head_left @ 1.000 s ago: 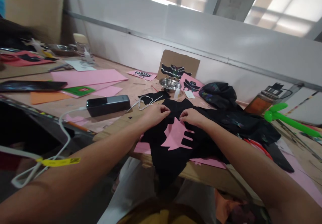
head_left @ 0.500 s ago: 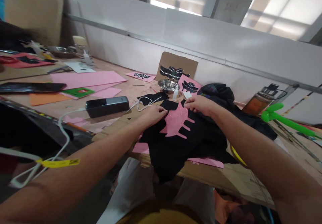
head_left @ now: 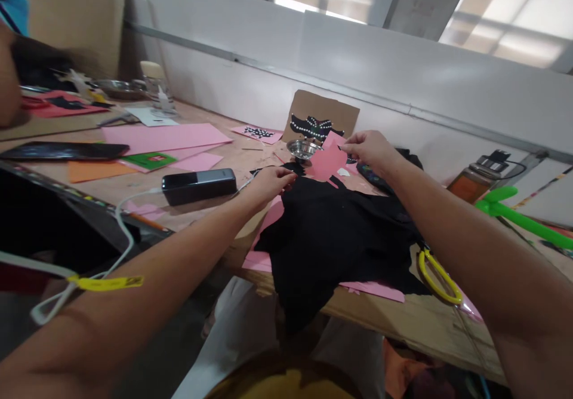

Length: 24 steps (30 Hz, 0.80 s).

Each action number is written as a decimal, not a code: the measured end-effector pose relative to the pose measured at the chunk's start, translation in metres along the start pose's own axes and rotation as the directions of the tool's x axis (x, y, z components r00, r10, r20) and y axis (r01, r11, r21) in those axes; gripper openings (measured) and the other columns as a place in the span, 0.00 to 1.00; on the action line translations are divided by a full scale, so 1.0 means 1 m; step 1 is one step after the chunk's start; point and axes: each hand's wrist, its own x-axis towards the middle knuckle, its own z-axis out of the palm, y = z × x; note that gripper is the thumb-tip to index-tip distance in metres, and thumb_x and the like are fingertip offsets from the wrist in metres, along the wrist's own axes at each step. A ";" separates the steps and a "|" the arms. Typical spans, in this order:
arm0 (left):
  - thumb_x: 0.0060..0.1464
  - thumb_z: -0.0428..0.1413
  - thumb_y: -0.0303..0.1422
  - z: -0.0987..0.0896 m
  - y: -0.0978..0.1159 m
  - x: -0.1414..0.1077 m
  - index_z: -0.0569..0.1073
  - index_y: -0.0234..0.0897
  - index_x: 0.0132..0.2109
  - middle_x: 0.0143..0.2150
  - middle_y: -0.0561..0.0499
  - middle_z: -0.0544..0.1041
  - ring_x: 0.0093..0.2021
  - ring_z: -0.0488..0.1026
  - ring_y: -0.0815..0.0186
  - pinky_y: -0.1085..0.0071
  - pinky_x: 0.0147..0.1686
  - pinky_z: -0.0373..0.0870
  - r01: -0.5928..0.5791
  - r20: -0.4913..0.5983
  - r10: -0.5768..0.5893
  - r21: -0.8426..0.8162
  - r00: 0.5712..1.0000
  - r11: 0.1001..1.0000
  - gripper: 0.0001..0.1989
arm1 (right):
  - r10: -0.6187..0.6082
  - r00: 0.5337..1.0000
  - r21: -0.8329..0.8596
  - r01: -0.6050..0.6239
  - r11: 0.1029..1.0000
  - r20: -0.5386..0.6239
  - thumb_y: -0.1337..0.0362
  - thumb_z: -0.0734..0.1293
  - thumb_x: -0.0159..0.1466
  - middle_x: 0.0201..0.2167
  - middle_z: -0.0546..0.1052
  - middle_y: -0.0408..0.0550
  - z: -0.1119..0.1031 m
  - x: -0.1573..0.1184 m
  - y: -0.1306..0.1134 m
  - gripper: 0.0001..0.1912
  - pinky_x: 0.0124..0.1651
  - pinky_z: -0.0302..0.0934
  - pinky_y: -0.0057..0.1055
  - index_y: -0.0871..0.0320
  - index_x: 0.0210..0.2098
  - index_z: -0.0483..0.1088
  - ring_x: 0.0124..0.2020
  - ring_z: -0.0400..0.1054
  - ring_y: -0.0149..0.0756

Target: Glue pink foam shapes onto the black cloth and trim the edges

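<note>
Hanging from right fingers [head_left: 352,143], pink cutout [head_left: 326,163], long axis up-rightward, prong [head_left: 333,182] down

Here's the flat pink paper cut-out with an irregular outline [head_left: 326,165], up by its top right edge in the right hand [head_left: 369,151], tilted up towards us, one slim prong poking out at the bottom, its upper outline hard to make out. Does its lower edge touch the cloth? Can't tell from here. And that's the matte black fabric piece [head_left: 333,232], spread loosely along the near edge of the desk [head_left: 250,160], softly rumpled, irregular at its left side, one pointed corner drooping past that edge.
</note>
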 end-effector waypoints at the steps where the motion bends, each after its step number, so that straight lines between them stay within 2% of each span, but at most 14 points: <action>1: 0.56 0.56 0.37 -0.002 0.000 -0.001 0.78 0.37 0.37 0.34 0.47 0.80 0.32 0.75 0.66 0.72 0.29 0.67 -0.003 -0.004 0.003 -0.003 1.000 1.000 0.10 | 0.007 1.000 0.011 -0.007 1.000 -0.012 0.73 0.71 0.58 0.21 0.71 0.44 0.004 -0.002 0.003 0.07 0.24 0.55 0.27 0.60 0.25 0.71 0.23 0.62 0.27; 5: 0.53 0.58 0.37 -0.011 -0.007 -0.011 0.79 0.38 0.34 0.31 0.48 0.80 0.33 0.76 0.65 0.71 0.30 0.67 -0.012 0.011 0.012 -0.006 1.000 1.000 0.09 | 0.019 1.000 0.038 -0.019 0.999 -0.015 0.71 0.72 0.57 0.21 0.70 0.43 0.013 -0.005 0.011 0.07 0.23 0.54 0.26 0.60 0.25 0.71 0.22 0.59 0.25; 12: 0.49 0.61 0.40 -0.030 -0.022 -0.024 0.80 0.38 0.33 0.29 0.48 0.79 0.30 0.74 0.66 0.70 0.29 0.67 0.002 0.050 -0.002 -0.003 0.999 1.000 0.10 | 0.018 1.000 0.067 -0.016 0.998 -0.017 0.72 0.72 0.57 0.22 0.69 0.43 0.011 -0.005 0.008 0.08 0.23 0.54 0.26 0.60 0.25 0.70 0.22 0.58 0.25; 20: 0.46 0.63 0.39 -0.039 -0.014 -0.023 0.80 0.37 0.34 0.27 0.49 0.77 0.29 0.72 0.67 0.72 0.27 0.62 -0.011 0.079 0.012 -0.017 0.997 1.000 0.11 | 0.004 0.998 0.075 0.001 0.997 -0.061 0.72 0.71 0.59 0.23 0.69 0.43 0.013 -0.002 0.014 0.08 0.24 0.54 0.28 0.59 0.25 0.69 0.22 0.59 0.26; 24: 0.46 0.62 0.39 -0.043 -0.010 -0.022 0.80 0.37 0.34 0.27 0.49 0.77 0.29 0.71 0.68 0.73 0.26 0.61 -0.026 0.080 0.027 -0.021 0.996 0.999 0.10 | 0.036 0.998 0.080 -0.031 0.996 -0.056 0.71 0.72 0.58 0.22 0.69 0.44 0.012 -0.002 0.015 0.09 0.24 0.55 0.28 0.59 0.24 0.69 0.21 0.58 0.25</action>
